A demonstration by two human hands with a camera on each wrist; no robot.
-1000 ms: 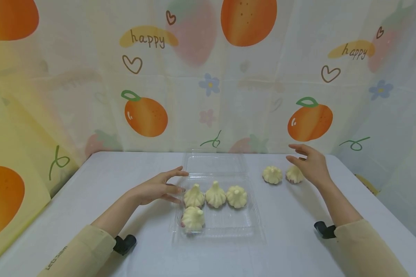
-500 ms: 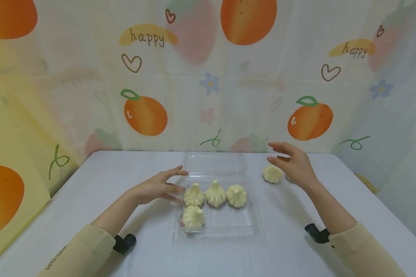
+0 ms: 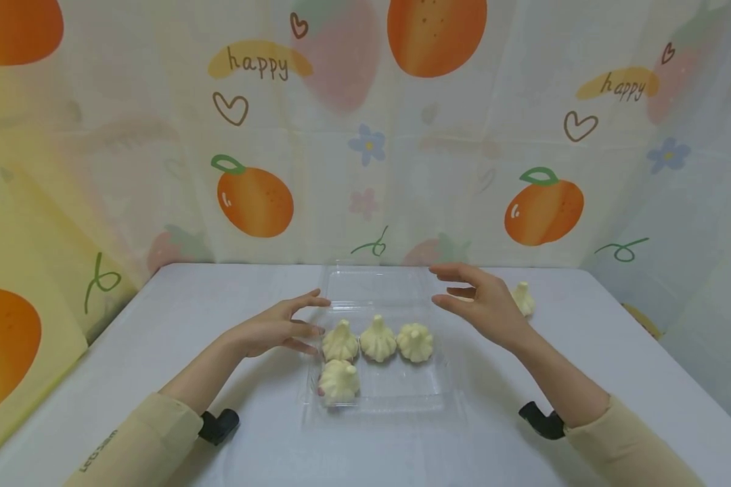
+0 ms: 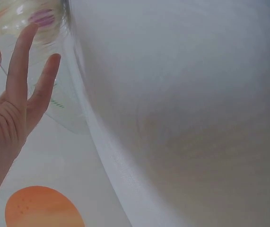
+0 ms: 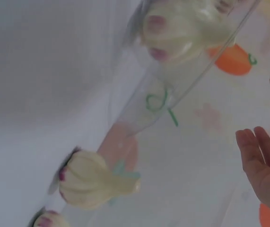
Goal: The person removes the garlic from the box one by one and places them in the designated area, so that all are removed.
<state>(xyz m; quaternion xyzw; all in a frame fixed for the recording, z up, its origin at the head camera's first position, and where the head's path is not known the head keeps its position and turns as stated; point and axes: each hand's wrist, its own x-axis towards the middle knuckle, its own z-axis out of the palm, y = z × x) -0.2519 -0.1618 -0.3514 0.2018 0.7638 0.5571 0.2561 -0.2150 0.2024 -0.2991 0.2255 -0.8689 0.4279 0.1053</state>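
- Left: open desk runs from its left edge to the left hand, fingers spread, gripping nothing, at the left wall of the clear container; contact unclear
- Middle: container lid laid back near the desk's far edge; four garlic bulbs inside, three along the back, one front left, with room at front right
- Right: the right hand, fingers extended, nothing visibly held, near the container's back right corner, mostly hiding one loose bulb from the head view
- Farther right: second loose bulb, six bulbs altogether
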